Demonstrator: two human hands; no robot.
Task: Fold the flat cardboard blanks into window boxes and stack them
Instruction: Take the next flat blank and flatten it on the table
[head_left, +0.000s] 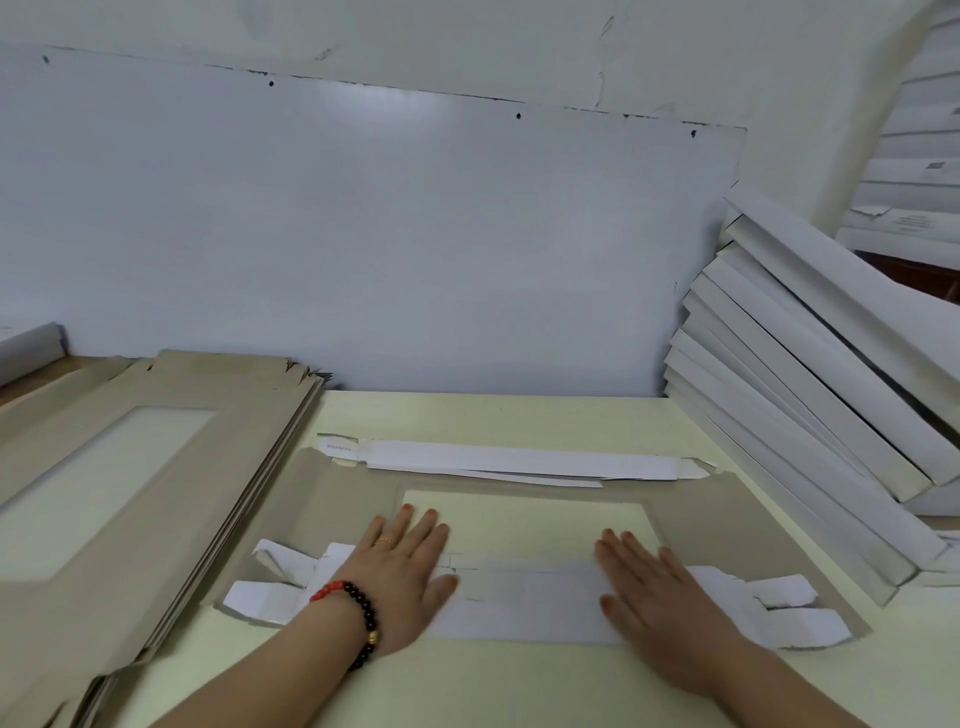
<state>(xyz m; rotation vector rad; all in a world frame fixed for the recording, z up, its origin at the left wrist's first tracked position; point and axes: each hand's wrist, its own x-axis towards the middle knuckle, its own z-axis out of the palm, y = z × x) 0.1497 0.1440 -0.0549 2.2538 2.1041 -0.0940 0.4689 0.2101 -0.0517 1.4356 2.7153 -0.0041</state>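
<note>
My left hand (402, 569) and right hand (657, 587) both lie flat, fingers straight and released, pressing the folded near flap (524, 603) of a cardboard blank (727, 525) at the lower centre of the frame. The blank lies grey side up on the pale counter (519, 415), its window opening (524, 525) just above my fingers and a white far flap (519, 460) folded over along its far edge. A pile of flat blanks (171, 457) sits at the left. Finished white boxes (810, 374) lean in a stack at the right.
</note>
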